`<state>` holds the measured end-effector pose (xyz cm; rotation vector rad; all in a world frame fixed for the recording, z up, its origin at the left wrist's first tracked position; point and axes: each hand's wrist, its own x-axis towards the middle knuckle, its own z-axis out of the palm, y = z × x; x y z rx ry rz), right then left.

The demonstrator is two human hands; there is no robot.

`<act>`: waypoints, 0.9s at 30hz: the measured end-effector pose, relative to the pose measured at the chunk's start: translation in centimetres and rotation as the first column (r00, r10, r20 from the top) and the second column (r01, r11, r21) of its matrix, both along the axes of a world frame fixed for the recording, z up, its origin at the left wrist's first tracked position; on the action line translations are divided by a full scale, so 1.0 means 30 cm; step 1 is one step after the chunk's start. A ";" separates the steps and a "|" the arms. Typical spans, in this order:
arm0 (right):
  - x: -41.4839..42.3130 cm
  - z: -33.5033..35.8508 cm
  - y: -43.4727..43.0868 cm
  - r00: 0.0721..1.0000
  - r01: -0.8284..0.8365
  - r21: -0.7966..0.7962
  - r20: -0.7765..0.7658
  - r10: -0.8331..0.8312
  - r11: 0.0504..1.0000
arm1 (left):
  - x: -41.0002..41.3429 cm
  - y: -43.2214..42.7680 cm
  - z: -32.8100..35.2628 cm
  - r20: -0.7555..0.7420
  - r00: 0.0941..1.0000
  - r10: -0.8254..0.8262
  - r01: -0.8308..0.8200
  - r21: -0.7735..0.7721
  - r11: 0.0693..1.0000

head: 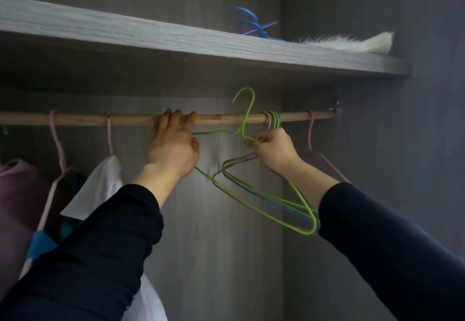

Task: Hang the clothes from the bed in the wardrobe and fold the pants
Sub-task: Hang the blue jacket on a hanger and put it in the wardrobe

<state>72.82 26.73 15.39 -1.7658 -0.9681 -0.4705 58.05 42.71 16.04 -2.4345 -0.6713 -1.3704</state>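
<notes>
A wooden wardrobe rod (125, 118) runs across the view. A loose green wire hanger (247, 109) is off the rod, its hook raised above it. My right hand (274, 149) pinches this hanger at the neck, just below a bunch of green, blue and pink hangers (274, 119) hooked on the rod. My left hand (171, 149) rests its fingertips on the rod, fingers fairly straight. The green hanger's left shoulder passes behind that palm and is hidden there. A white garment (100, 187) and a purple garment (15, 194) hang at the left on pink hangers.
A grey shelf (151, 36) sits just above the rod, carrying blue hangers (251, 22) and a white furry item (352, 43). One bare pink hanger (310, 129) hangs near the rod's right end by the wardrobe side wall (402, 144).
</notes>
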 end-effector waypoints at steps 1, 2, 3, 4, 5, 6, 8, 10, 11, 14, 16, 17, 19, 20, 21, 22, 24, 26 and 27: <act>-0.012 -0.010 0.008 0.999 -0.033 0.018 -0.017 0.034 0.999 | 0.001 0.003 0.000 0.002 1.000 -0.003 0.003 0.000 1.000; -0.025 -0.027 0.011 0.997 -0.072 0.035 -0.026 0.073 0.997 | 0.004 0.007 -0.001 0.003 1.000 -0.004 0.004 0.004 1.000; -0.039 -0.050 0.008 0.993 -0.111 0.039 -0.028 0.112 0.993 | 0.007 0.010 -0.003 0.007 1.000 -0.005 0.005 0.013 1.000; -0.051 -0.078 0.000 0.989 -0.144 0.023 -0.023 0.145 0.989 | 0.011 0.013 -0.008 0.015 1.000 -0.011 0.010 0.023 1.000; -0.062 -0.109 -0.013 0.986 -0.165 -0.010 -0.023 0.165 0.986 | 0.014 0.016 -0.016 0.028 0.999 -0.020 0.020 0.031 0.999; -0.073 -0.139 -0.037 0.983 -0.183 -0.040 -0.036 0.182 0.982 | 0.018 0.015 -0.024 0.042 0.999 -0.033 0.032 0.034 0.999; -0.099 -0.186 -0.114 0.967 -0.229 -0.041 -0.123 0.223 0.972 | 0.024 -0.001 -0.050 0.080 0.994 -0.070 0.070 0.009 0.998; -0.122 -0.214 -0.224 0.938 -0.264 -0.013 -0.237 0.254 0.964 | 0.034 -0.053 -0.088 0.103 0.988 -0.115 0.122 -0.063 0.991; -0.130 -0.220 -0.286 0.928 -0.266 -0.025 -0.277 0.249 0.964 | 0.043 -0.095 -0.112 0.108 0.984 -0.140 0.151 -0.105 0.983; -0.145 -0.236 -0.496 0.906 -0.228 -0.075 -0.383 0.183 0.971 | 0.089 -0.286 -0.201 0.158 0.942 -0.298 0.327 -0.213 0.921; -0.151 -0.256 -0.656 0.888 -0.192 -0.084 -0.439 0.137 0.978 | 0.116 -0.444 -0.264 0.240 0.873 -0.424 0.475 -0.228 0.850; -0.158 -0.268 -0.744 0.886 -0.176 -0.089 -0.449 0.118 0.980 | 0.127 -0.530 -0.294 0.288 0.830 -0.477 0.540 -0.204 0.816; -0.180 -0.296 -0.941 0.892 -0.138 -0.096 -0.444 0.081 0.986 | 0.147 -0.719 -0.351 0.360 0.729 -0.582 0.660 -0.142 0.738; -0.189 -0.311 -1.044 0.894 -0.103 -0.099 -0.446 0.048 0.990 | 0.157 -0.819 -0.379 0.374 0.684 -0.626 0.704 -0.115 0.700; -0.199 -0.327 -1.151 0.887 -0.069 -0.102 -0.461 0.014 0.992 | 0.168 -0.920 -0.407 0.376 0.653 -0.657 0.735 -0.105 0.670; -0.207 -0.345 -1.262 0.878 -0.042 -0.110 -0.479 -0.016 0.993 | 0.178 -1.025 -0.437 0.373 0.637 -0.675 0.753 -0.114 0.648; -0.228 -0.384 -1.492 0.870 -0.003 -0.160 -0.487 -0.076 0.987 | 0.200 -1.245 -0.501 0.366 0.625 -0.689 0.771 -0.157 0.617; -0.255 -0.438 -1.726 0.852 0.029 -0.199 -0.507 -0.129 0.979 | 0.229 -1.469 -0.574 0.329 0.609 -0.721 0.792 -0.214 0.572; -0.263 -0.469 -1.843 0.829 0.051 -0.203 -0.538 -0.155 0.978 | 0.246 -1.583 -0.611 0.302 0.587 -0.751 0.809 -0.246 0.534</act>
